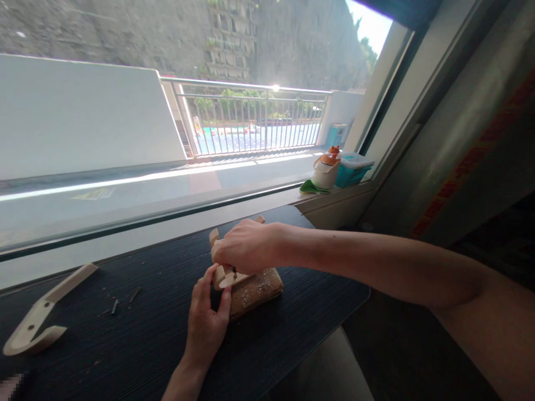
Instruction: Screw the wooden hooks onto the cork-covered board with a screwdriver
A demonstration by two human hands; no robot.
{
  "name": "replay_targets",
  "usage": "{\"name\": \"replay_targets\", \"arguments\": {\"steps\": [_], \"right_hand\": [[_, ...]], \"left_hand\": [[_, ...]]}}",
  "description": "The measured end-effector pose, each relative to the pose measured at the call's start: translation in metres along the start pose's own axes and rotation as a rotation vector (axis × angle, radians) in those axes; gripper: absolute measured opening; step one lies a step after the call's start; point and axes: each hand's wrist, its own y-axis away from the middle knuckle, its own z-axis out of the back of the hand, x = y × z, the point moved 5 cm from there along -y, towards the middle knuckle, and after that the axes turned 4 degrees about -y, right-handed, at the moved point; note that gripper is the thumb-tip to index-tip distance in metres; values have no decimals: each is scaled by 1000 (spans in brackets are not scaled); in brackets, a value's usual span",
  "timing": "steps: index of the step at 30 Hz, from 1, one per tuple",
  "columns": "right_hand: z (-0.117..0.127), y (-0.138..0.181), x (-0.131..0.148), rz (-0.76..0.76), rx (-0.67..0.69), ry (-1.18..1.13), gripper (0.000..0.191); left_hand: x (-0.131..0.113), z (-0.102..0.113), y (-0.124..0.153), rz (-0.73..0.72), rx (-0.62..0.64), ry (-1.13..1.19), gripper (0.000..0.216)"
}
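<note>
While hands [207, 317] partly cover wooden piece [228, 282], screws [114, 306], hook [39, 316] lie left.

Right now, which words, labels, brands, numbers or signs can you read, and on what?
None legible.
Yellowish triangular marking, low in the window: too faint to read.
Red band at right: possible lettering, too blurred to read.
Held wooden piece, rough block, loose hook-shaped piece, bottle, teal box: no readable text.

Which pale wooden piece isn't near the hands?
The hook far left on the table. The other pale wood sits on the block, by the left hand and right hand.
</note>
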Motion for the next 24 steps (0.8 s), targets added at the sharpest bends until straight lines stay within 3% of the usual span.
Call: {"name": "replay_targets", "arguments": {"steps": [5,11,15,20,24], "right_hand": [[-6,-13,6,132,-83,18,20],[-14,-12,-17,-61,-74,-122,23],[-10,-7,-17,-119,-69,-68,30],[0,-4,5,4,39,50,19],[0,-9,10,79,47,72,21]], "left_hand": [[4,-1,2,27,-13,-24,47],[-4,0,0,-25,5,12,49],[-3,0,0,-10,10,23,49],[1,1,2,23,8,23,49],[7,-1,0,104,27,33,50]]}}
